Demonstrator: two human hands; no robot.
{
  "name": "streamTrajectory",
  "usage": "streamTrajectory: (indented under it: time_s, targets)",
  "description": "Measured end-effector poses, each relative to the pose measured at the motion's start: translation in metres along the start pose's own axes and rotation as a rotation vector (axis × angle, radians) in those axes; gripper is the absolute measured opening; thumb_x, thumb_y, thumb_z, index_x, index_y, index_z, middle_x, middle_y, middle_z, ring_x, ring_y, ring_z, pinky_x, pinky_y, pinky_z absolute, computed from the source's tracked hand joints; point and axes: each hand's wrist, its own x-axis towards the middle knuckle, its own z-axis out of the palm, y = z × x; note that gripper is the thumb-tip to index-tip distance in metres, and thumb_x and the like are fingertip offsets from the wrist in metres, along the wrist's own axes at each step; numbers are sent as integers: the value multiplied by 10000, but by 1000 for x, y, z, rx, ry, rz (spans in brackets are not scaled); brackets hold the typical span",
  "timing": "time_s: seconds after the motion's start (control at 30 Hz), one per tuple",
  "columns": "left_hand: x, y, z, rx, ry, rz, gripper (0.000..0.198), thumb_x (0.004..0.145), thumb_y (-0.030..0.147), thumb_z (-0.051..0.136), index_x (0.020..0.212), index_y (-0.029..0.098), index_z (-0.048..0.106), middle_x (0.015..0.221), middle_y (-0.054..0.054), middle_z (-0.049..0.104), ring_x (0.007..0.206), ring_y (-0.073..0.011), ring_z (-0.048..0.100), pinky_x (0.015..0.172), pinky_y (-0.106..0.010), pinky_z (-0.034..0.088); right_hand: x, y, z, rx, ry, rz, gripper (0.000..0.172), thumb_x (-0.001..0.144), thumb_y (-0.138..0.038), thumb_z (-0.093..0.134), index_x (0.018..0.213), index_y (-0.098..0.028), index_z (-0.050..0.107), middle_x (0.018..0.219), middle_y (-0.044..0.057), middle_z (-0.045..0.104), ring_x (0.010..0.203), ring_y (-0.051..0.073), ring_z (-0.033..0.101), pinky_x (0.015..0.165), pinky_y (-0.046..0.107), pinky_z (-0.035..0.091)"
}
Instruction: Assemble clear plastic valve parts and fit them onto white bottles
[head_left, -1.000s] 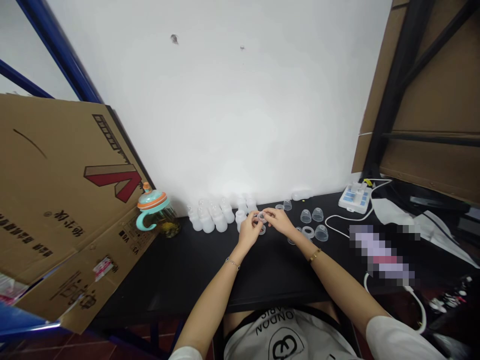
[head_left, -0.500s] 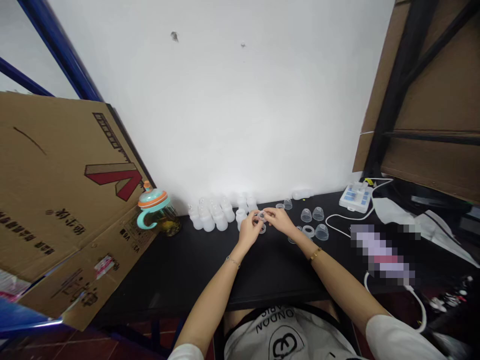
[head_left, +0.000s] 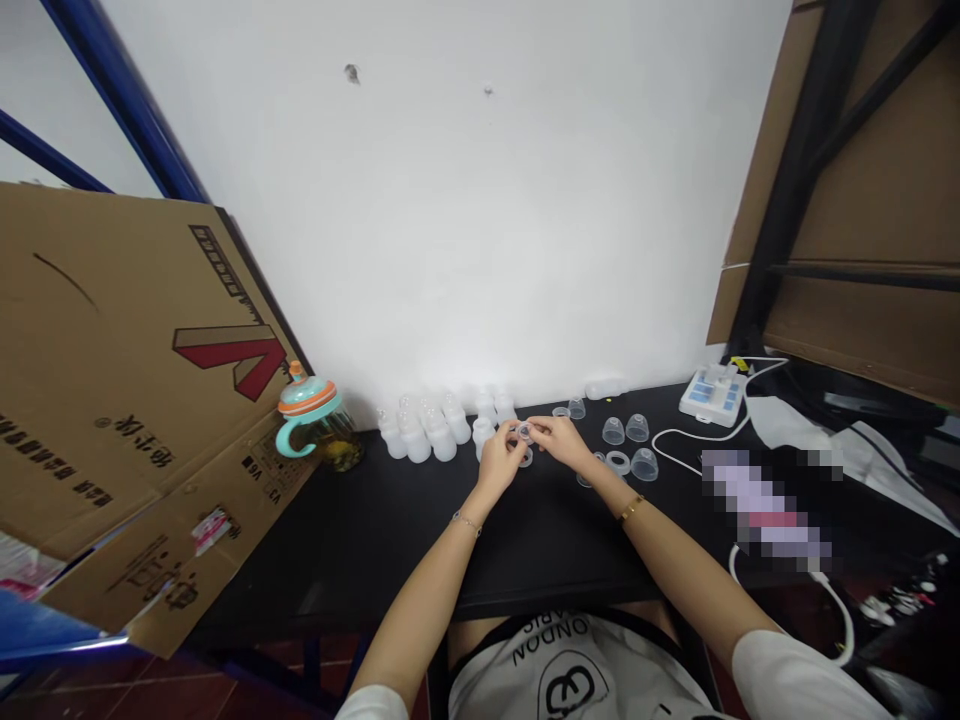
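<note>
My left hand and my right hand meet above the black table, pinching a small translucent bottle collar ring between them. Whether a teat sits inside the ring is too small to tell. Just below the fingers another ring lies on the table, partly covered. Left of my hands stand several small white feeding bottles with clear tops. One more white bottle stands right behind my left hand. To the right lie several clear dome caps and a loose collar ring, some parts hidden by my right forearm.
A turquoise-lidded jug stands at the table's left end by a large cardboard box. A white bottle lies near the wall. On the right are a power strip with a white cable and a pixelated object.
Both hands stay almost in place around the ring, with barely any finger movement visible. The whole view has shifted very slightly.
</note>
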Motion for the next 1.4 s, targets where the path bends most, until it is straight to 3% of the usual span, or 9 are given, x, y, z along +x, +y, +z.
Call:
streamTrajectory:
  time_s: [1.4]
  targets:
    - [-1, -1, 0, 3, 2, -5, 301, 885, 320, 557, 1152, 197, 623, 808, -1, 736, 560, -131, 659, 573, -229, 485, -3, -13, -6, -123, 4, -11, 302, 923, -359, 515, 721, -202, 676, 512, -19, 586, 531, 146, 525, 560, 244, 293]
